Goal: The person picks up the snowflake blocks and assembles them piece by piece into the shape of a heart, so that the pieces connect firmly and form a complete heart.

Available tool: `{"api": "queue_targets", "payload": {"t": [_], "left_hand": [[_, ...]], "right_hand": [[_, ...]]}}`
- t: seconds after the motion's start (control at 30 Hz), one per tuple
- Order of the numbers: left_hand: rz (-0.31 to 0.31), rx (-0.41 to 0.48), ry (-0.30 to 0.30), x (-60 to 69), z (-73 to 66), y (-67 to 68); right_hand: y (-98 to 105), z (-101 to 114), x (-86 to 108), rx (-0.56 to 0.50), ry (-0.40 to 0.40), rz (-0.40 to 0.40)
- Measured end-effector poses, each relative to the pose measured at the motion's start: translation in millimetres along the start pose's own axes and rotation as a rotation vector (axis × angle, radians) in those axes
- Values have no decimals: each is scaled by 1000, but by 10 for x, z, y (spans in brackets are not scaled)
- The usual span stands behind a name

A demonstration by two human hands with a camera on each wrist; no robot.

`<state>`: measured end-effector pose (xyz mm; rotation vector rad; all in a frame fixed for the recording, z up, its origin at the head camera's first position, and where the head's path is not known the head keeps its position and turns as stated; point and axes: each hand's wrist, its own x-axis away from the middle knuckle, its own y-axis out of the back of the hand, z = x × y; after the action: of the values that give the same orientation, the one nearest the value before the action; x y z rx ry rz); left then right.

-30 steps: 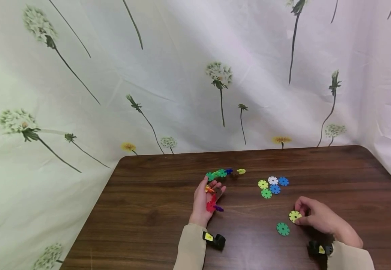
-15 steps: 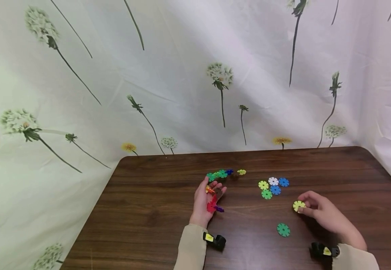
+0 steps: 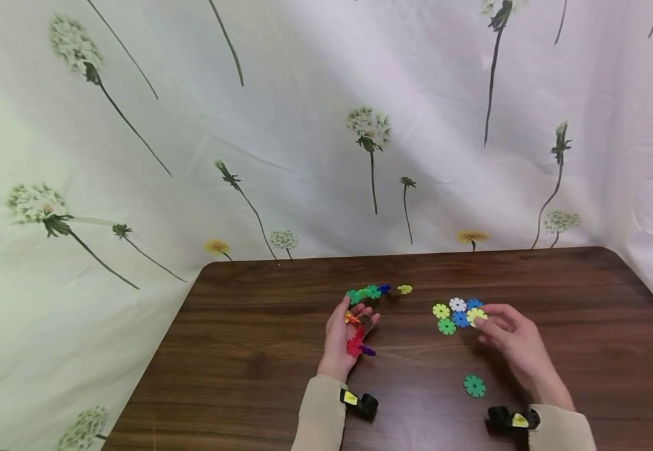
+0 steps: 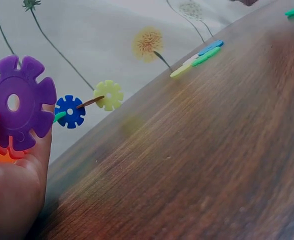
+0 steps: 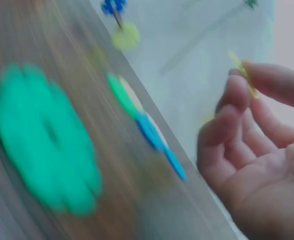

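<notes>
My left hand (image 3: 336,341), palm up with fingers partly curled, holds a chain of slotted plastic discs (image 3: 372,292). Red, orange and purple discs (image 4: 21,100) lie by the palm; green, blue, brown and yellow ones reach past the fingertips. How the fingers grip it is partly hidden. Between thumb and fingertips, my right hand (image 3: 514,343) pinches a yellow slotted disc (image 3: 476,316), seen edge-on in the right wrist view. That disc is raised above the table, overlapping the loose blue discs (image 3: 461,319) in the head view.
On the brown table (image 3: 236,363) a cluster holds a white disc (image 3: 457,304), a yellow-green disc (image 3: 441,311), a green disc (image 3: 446,326) and the blue ones. A darker green disc (image 3: 474,386) lies alone nearer the front. A dandelion-print cloth (image 3: 303,156) hangs behind.
My right hand has lifted the yellow disc and carried it away from the front, then leftward to the cluster. The left hand and its chain have stayed nearly still.
</notes>
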<state>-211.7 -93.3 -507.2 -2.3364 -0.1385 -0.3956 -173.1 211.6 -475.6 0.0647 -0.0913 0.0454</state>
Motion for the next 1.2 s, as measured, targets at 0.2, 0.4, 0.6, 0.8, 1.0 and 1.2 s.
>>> {"api": "queue_targets", "payload": {"t": [0.2, 0.4, 0.6, 0.8, 1.0, 1.2], "left_hand": [[4, -6, -9, -8, 7, 2], [-7, -17, -12, -5, 22, -6], [-20, -22, -10, 1, 14, -23], [-18, -27, -15, 2, -1, -20], [-18, -32, -7, -14, -2, -4], [-21, -25, -18, -18, 12, -4]], "right_hand": [[-553, -30, -82, -194, -15, 48], [-1038, -129, -127, -256, -120, 95], [-1258, -201, -114, -264, -186, 192], [-1312, -203, -91, -242, -207, 252], [-1307, -209, -73, -194, -197, 310], [-1307, -222, -41, -190, -200, 367]]}}
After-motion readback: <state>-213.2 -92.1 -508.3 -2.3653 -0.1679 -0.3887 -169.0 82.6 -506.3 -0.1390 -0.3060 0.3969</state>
